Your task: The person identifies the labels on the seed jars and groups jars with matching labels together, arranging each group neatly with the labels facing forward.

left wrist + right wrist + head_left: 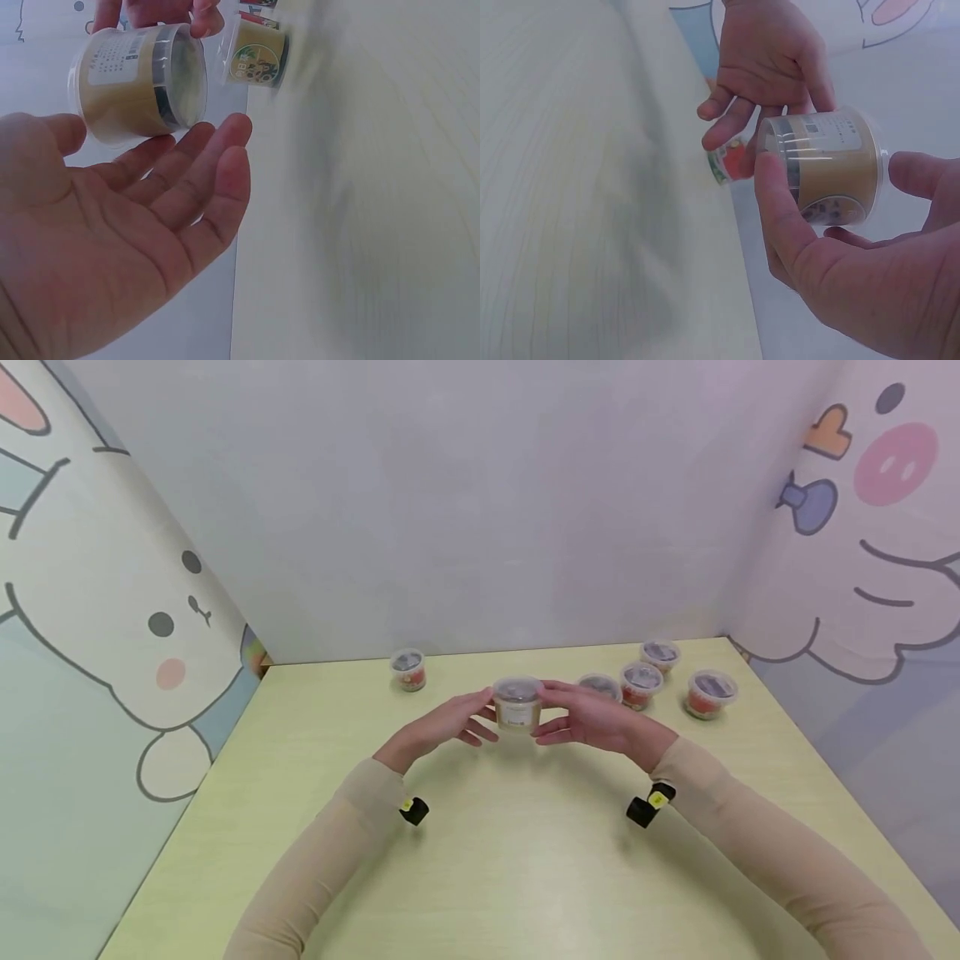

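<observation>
Between my two hands, above the table, is a clear plastic lidded cup [517, 714] with a tan wrap and a white printed label. My left hand [444, 725] holds its left side, thumb near the lid rim and fingers towards the base. From the opposite side my right hand [600, 720] grips it the same way. In the left wrist view the cup [124, 90] appears on its side, past the thumb and fingertips of the left hand [112, 232]. The right wrist view shows the cup [840, 169] between thumb and fingers of the right hand [877, 277].
A red-labelled lidded cup [408, 671] stands at the back left of the pale yellow table [510, 860]. Several similar cups stand at the back right, among them one cup [711, 695] farthest right and one [598, 683] partly hidden by my right hand. Behind rises a plain wall [480, 510].
</observation>
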{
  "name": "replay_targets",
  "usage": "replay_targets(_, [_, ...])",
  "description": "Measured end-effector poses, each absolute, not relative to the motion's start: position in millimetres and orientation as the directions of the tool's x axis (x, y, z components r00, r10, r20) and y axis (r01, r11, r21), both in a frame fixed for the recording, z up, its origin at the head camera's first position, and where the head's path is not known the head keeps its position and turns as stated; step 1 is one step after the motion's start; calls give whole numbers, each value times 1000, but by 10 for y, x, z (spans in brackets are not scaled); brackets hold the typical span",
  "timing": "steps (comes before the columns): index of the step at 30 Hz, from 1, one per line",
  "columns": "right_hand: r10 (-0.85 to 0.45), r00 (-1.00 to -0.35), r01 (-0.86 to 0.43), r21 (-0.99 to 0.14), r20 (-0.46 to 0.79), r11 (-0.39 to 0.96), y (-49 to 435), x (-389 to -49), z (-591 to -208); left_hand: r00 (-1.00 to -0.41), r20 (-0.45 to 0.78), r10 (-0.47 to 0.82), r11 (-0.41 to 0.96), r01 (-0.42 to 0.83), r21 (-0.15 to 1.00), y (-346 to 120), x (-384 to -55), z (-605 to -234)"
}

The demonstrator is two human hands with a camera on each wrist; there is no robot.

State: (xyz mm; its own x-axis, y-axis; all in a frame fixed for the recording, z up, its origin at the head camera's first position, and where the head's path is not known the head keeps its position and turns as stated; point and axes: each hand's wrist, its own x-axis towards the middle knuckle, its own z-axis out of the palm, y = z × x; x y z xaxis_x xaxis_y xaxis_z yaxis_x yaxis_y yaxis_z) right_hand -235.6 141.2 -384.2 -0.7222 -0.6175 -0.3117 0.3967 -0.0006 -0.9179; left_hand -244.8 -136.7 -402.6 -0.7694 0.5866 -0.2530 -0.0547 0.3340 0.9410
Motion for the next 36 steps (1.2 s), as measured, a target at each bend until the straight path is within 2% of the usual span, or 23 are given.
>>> replay_targets(16, [-642,-686,409,-911,-343,49,1334,-2331,-3843,-758,-273,592,324,-86,942,-1414,-2431,-4069])
replay_targets(26, [-650,-667,462,-887,-364,23,1267,-2331,-3861,-732,-262,629,380,-5,925,-1383,-2386,-4073])
replay_targets(36, [-654,-666,445,-895,-358,37,1285,-2355,-3871,-778,-224,586,344,-10,939,-1403,-2405,-4106])
